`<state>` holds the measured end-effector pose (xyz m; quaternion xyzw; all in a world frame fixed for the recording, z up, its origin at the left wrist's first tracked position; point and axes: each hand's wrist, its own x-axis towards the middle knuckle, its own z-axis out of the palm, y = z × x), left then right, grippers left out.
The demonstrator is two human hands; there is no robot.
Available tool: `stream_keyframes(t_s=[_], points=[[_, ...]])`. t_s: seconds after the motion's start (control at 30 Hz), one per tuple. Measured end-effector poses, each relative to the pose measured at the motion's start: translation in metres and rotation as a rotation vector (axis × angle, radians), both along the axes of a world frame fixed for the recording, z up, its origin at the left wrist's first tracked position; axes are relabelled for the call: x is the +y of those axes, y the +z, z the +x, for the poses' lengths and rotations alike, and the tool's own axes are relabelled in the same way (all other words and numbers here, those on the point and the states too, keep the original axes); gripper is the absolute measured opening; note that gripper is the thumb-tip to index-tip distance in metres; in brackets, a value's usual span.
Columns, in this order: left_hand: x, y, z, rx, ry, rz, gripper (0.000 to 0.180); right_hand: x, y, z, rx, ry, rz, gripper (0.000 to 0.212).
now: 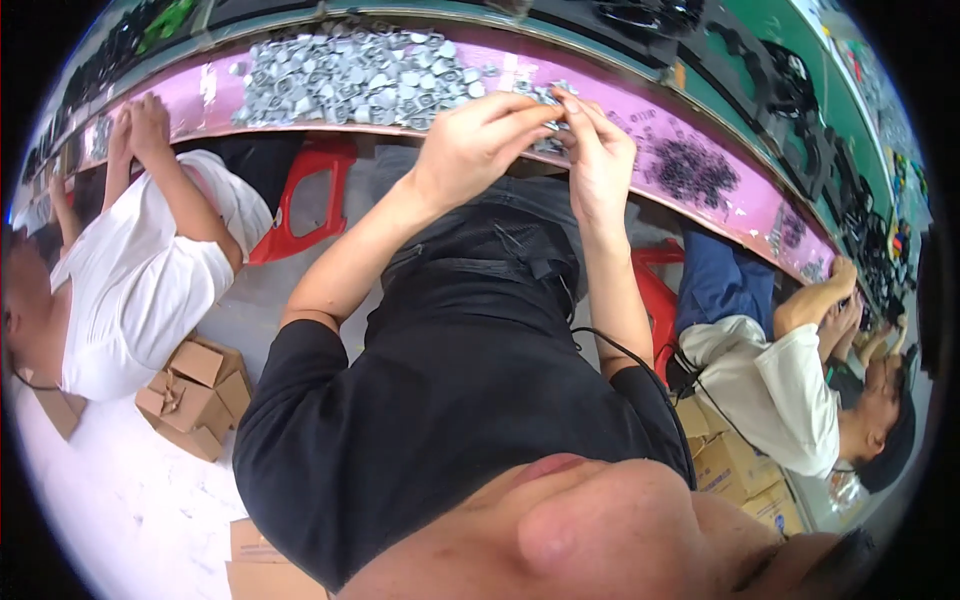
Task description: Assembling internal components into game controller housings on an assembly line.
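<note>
My left hand [470, 145] and my right hand [601, 165] meet over the near edge of the pink work surface [215, 90]. Both are closed in a pinch, thumbs and forefingers together at one spot. Whatever small thing sits between the fingertips is too hidden to name. A broad heap of small grey parts [350, 75] lies beyond and to the left of my left hand. A few more grey parts show behind the fingertips. To the right of my right hand, small black ring-like parts [690, 172] are spread in a loose pile.
A raised green shelf [640, 52] with black parts runs along the far side. Co-workers in pale shirts sit at left [150, 260] and right [765, 385]. Red stools [318, 190] stand under the bench, and cardboard boxes [195, 400] are on the floor behind.
</note>
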<state>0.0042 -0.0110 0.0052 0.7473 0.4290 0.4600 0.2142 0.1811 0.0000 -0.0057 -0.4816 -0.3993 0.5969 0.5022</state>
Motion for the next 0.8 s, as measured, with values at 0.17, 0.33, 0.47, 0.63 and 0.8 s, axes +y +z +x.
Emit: stream_keyframes(t_s=[0.17,0.33,0.47,0.63,0.8], points=[[-0.013,-0.013,-0.018,-0.197,-0.021,-0.118,0.025,-0.011,0.000,-0.025,0.072,0.056,-0.122,0.027],[-0.036,-0.012,-0.057,-0.636,0.025,-0.689,0.026,0.028,0.002,-0.043,-0.762,0.226,0.454,0.027],[-0.039,-0.013,-0.080,-0.640,0.085,-0.636,0.027,0.070,-0.026,-0.047,-1.207,0.412,0.750,0.029],[-0.043,-0.011,-0.093,-0.627,0.153,-0.596,0.027,0.079,-0.026,-0.062,-1.231,0.524,0.786,0.027],[-0.041,-0.011,-0.091,-0.618,0.164,-0.592,0.027,0.083,-0.037,-0.073,-1.302,0.583,0.753,0.025]])
